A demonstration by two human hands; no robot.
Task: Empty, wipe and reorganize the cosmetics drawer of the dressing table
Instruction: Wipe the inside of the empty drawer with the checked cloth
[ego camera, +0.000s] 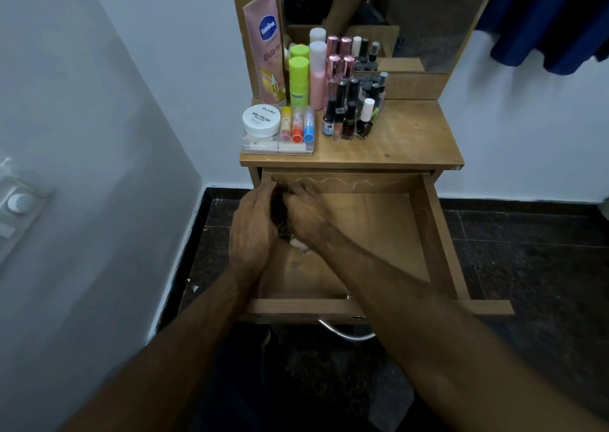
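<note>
Cupped together, my left hand [252, 230] and right hand [308, 212] close around a dark, rough clump [280, 216] at the left rear of the open wooden drawer [379, 234], its floor otherwise bare. Bottles [349, 115] stand on the tabletop [405, 138] behind.

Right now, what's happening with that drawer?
Both hands, left hand and right hand, bunched over something dark in drawer. Drawer otherwise bare. Cosmetics on top.
</note>
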